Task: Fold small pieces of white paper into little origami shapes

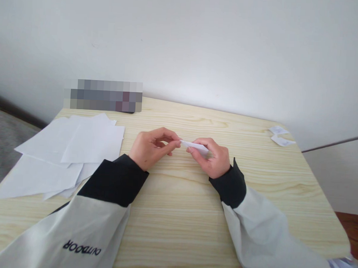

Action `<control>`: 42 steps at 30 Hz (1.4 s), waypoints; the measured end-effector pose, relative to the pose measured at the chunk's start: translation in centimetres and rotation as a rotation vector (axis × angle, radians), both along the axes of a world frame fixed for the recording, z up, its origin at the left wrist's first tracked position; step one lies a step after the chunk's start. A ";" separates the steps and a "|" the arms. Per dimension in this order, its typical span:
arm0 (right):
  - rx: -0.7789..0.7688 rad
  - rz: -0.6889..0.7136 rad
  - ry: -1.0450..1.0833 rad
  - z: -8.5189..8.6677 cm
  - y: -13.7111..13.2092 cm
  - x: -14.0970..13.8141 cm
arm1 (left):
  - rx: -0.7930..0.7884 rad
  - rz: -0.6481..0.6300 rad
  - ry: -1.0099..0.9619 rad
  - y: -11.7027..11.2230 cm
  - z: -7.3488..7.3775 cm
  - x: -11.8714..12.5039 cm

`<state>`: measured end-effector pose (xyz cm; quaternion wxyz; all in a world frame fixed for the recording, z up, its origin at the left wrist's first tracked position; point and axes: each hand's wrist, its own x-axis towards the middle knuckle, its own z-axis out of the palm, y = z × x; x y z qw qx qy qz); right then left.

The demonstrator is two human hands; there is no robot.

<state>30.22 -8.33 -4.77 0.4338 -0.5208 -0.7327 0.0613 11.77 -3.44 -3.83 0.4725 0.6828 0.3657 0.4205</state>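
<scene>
Between my two hands, a little above the middle of the table, is a small folded piece of white paper (200,146). My left hand (158,146) pinches its left tip between thumb and forefinger. The other end lies in my right hand (212,155), with the thumb on the near side and the fingers curled behind. Part of the paper is hidden by the right thumb and fingers. I cannot make out how many folds it has.
Loose white sheets (91,141) overlap on the left of the wood-grain table (174,229). A blurred-out object (105,98) stands at the back left. Two small white paper pieces (282,140) lie at the far right corner, near the white wall (201,47).
</scene>
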 end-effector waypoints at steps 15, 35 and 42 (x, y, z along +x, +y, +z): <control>-0.271 0.134 0.315 -0.4 -0.5 -0.5 | -0.031 -0.025 -0.014 -0.2 0.5 -0.4; -0.241 0.109 0.220 0.0 -0.5 -0.5 | -0.351 -0.234 -0.005 0.3 0.7 -0.3; -0.263 0.081 0.236 0.4 -0.7 -0.7 | -0.269 -0.285 0.007 0.2 0.5 -0.3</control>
